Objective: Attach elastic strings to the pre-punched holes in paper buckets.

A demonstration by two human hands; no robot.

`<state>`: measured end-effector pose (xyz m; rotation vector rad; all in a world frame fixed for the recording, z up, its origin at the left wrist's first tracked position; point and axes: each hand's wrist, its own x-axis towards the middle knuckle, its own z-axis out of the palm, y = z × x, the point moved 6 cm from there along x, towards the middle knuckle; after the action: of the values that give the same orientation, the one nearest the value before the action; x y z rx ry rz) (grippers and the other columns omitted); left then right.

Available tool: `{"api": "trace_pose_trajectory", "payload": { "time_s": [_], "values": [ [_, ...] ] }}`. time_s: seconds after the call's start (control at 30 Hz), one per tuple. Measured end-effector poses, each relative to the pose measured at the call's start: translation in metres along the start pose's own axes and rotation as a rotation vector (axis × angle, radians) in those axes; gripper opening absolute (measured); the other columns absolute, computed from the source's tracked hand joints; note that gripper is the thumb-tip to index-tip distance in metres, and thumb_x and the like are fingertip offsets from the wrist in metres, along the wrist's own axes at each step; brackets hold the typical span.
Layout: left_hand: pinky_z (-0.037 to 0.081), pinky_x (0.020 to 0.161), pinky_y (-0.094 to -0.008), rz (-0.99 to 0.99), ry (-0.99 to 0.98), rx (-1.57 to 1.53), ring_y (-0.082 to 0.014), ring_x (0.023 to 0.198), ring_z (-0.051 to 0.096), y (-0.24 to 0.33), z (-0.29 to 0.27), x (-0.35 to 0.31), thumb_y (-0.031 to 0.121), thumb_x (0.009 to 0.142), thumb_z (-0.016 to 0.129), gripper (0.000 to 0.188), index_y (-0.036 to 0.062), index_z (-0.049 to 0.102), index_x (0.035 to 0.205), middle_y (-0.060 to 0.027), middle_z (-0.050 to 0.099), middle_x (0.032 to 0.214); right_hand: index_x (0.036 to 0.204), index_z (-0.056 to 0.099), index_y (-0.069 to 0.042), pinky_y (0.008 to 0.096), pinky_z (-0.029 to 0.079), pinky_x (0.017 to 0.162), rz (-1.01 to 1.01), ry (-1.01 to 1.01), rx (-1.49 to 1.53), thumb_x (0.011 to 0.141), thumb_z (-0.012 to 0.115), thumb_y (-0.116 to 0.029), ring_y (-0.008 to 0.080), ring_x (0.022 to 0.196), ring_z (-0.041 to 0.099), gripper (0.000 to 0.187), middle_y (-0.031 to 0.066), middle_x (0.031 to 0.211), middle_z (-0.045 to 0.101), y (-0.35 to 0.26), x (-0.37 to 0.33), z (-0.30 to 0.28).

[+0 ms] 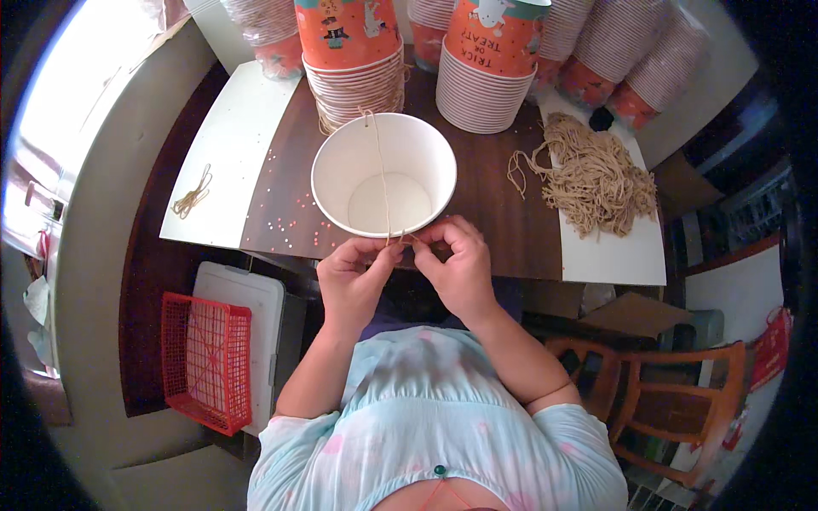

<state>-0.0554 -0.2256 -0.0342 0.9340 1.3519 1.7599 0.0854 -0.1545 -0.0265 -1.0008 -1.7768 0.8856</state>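
Note:
A white paper bucket (pixel 388 175) lies in front of me at the table's near edge, its open mouth facing me. A tan cord (pixel 383 175) runs across that mouth from a hole at the far rim to the near rim. At the near rim my left hand (pixel 356 266) pinches the cord between thumb and fingers. Close beside it my right hand (pixel 456 262) also has thumb and finger pressed together on the cord's end. The fingertips of both hands almost meet; the exact loop or knot between them is too small to make out.
Behind the bucket stand a left stack of orange-printed buckets (pixel 354 51) and a right stack (pixel 486 72). A heap of tan cords (pixel 596 175) lies at right, a small cord bundle (pixel 194 194) at left. Below left is a red basket (pixel 207 362); a wooden chair (pixel 673 396) stands right.

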Motion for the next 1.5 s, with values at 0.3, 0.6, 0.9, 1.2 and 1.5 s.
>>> {"api": "trace_pose_trajectory", "payload": {
  "time_s": [0.3,0.6,0.9,1.2,1.5],
  "values": [
    [0.052,0.067,-0.0222,0.019,-0.006,0.018,-0.0091,0.074,0.063,0.001,0.000,0.001,0.000,0.085,0.063,0.008,-0.0070,0.065,0.089,-0.0079,0.069,0.082,0.070,0.057,-0.009,0.0409,0.038,0.071,-0.267,0.052,-0.336,0.065,0.070,-0.014,0.0267,0.076,0.053,0.014,0.0050,0.076,0.056,-0.023,0.004,-0.006],
    [0.051,0.067,-0.0218,-0.006,-0.072,0.001,-0.0089,0.073,0.063,0.005,0.003,0.000,0.000,0.086,0.061,0.009,-0.0075,0.064,0.089,-0.0073,0.069,0.083,0.070,0.054,-0.011,0.0411,0.037,0.071,-0.406,0.137,-0.492,0.063,0.070,-0.016,0.0251,0.075,0.052,0.018,0.0036,0.075,0.052,-0.038,0.006,-0.007],
    [0.050,0.063,-0.0270,0.475,-0.084,0.475,-0.0162,0.073,0.063,0.058,0.007,-0.007,-0.001,0.080,0.065,0.006,-0.0006,0.065,0.086,-0.0133,0.064,0.083,0.094,0.059,-0.010,0.0396,0.040,0.079,-0.328,0.043,-0.204,0.066,0.073,-0.011,0.0259,0.091,0.056,0.031,0.0059,0.094,0.059,-0.038,0.002,-0.022],
    [0.051,0.062,-0.0225,0.549,-0.089,0.408,-0.0140,0.073,0.063,0.075,0.012,-0.012,-0.006,0.077,0.066,0.011,-0.0013,0.063,0.086,-0.0112,0.059,0.088,0.092,0.061,-0.012,0.0377,0.040,0.074,-0.712,0.018,-0.090,0.065,0.074,-0.009,0.0227,0.083,0.055,0.030,0.0040,0.097,0.058,-0.072,-0.001,-0.006],
    [0.035,0.099,-0.0380,0.333,-0.259,-0.127,-0.0153,0.081,0.053,0.066,-0.002,0.002,0.006,0.080,0.067,0.009,0.0024,0.060,0.075,-0.0066,0.058,0.079,0.080,0.064,-0.017,0.0358,0.039,0.073,-0.731,0.072,-0.253,0.064,0.074,-0.013,0.0195,0.079,0.053,0.020,-0.0039,0.092,0.060,-0.066,0.002,-0.010]
  ]
}}
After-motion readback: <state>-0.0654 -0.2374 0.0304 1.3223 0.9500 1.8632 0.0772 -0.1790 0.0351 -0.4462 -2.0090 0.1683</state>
